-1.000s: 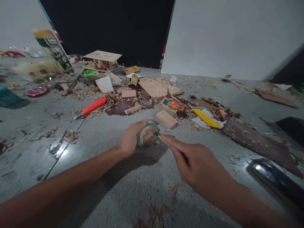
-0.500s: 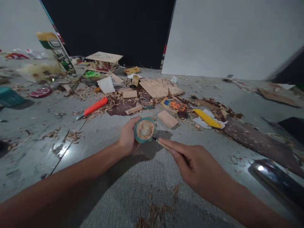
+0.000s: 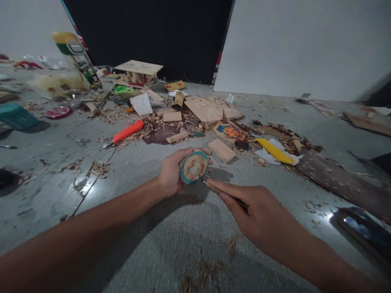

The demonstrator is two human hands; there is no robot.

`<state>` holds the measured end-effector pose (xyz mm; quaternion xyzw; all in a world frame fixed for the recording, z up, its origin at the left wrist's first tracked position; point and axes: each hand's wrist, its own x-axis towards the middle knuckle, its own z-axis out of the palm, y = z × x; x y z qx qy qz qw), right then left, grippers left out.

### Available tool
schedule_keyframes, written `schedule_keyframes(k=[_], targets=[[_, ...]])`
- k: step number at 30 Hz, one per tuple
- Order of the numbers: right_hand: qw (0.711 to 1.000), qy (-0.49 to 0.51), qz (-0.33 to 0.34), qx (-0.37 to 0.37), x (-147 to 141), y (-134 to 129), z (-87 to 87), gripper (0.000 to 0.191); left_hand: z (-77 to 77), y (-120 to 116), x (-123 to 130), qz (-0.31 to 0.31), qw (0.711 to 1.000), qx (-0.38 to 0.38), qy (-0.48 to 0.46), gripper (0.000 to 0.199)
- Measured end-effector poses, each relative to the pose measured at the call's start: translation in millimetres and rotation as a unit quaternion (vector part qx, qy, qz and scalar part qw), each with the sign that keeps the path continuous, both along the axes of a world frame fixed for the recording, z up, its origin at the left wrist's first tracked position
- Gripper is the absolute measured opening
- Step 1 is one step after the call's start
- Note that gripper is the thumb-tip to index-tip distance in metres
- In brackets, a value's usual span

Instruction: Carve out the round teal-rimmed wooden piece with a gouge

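Observation:
My left hand [image 3: 172,173] is closed around a round wooden piece [image 3: 195,166] with a teal rim and a rough, bare-wood middle. Its fingertips show past the far right edge, and the face tilts up towards me. In my right hand [image 3: 256,213] a thin paintbrush [image 3: 214,187] is pinched between thumb and fingers. The dark brush tip meets the lower right of the teal rim, or lies very close to it. Beyond the piece lies a flat wooden block [image 3: 222,150].
An orange cutter [image 3: 128,131] lies left and a yellow cutter [image 3: 275,150] right, among wood shavings. Behind are a plywood sheet [image 3: 210,109], a painted wooden piece [image 3: 229,131] and a tall container [image 3: 76,61]. A teal tub [image 3: 16,116] stands far left; a dark shiny object [image 3: 360,228] lies right.
The wooden piece has turned in my left hand and now looks more oval and tilted, with fingertips showing at its right. Both hands appear slightly further right; the view has shifted a little.

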<state>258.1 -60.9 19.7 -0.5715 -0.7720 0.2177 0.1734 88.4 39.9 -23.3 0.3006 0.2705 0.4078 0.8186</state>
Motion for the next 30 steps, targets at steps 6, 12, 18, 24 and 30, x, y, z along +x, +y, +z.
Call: schedule_keyframes(k=[6,12,18,24,30], targets=[[0.999,0.029,0.002,-0.025,-4.3,-0.6,-1.9,0.043,-4.0,-2.7,0.0,-0.007,0.999,0.049,-0.013,0.027],[0.996,0.084,-0.013,-0.024,-13.6,5.3,-10.0,0.042,-3.6,-6.5,2.1,0.039,0.997,0.060,-0.001,0.021],[0.996,-0.044,0.026,0.078,-11.2,2.5,-26.8,0.049,-0.1,-5.9,1.9,0.029,0.999,0.044,0.001,0.021],[0.984,-0.123,0.065,0.111,-6.4,9.7,-25.4,0.054,-0.2,-1.2,2.3,0.046,0.999,-0.003,-0.005,0.024],[0.975,0.177,-0.034,-0.130,-12.2,21.6,-8.6,0.038,-4.2,-3.5,2.9,0.041,0.998,0.044,-0.010,0.020]])
